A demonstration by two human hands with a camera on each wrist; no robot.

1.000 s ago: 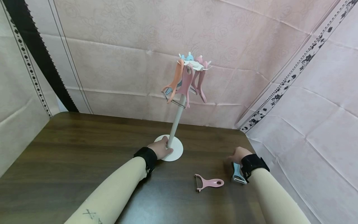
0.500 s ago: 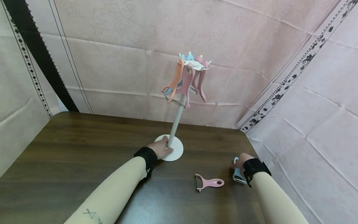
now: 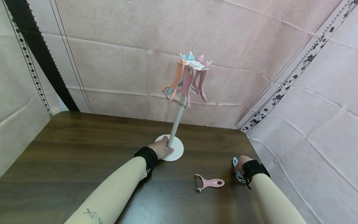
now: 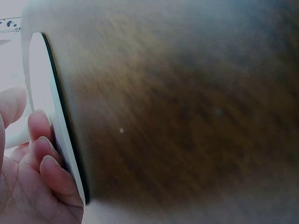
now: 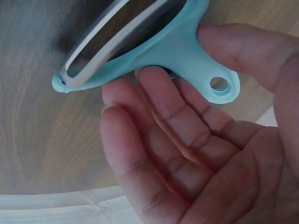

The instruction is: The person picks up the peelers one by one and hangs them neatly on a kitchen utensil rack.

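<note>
My left hand [image 3: 160,148] grips the foot of the white stand's pole [image 3: 176,121], just above its round base [image 3: 177,153]. In the left wrist view the curled fingers [image 4: 58,175] lie along the base [image 4: 42,70]. Over at the right, my right hand [image 3: 242,164] holds a light blue Y-shaped peeler [image 3: 235,161]. Close up, the thumb presses one side of the peeler's handle [image 5: 194,60] and fingertips [image 5: 154,77] touch the other. Its metal blade points away from the palm, and the holed handle end shows.
A pink peeler [image 3: 213,183] lies on the brown table [image 3: 98,149] between the arms. From the stand's top hang an orange peeler [image 3: 178,74], a pink peeler [image 3: 187,82] and others partly hidden. Pale cloth walls [image 3: 126,71] close in behind and at both sides.
My right hand has drawn back a little toward me and now holds the blue peeler, which has tilted slightly. The left hand and the stand have stayed in place.
</note>
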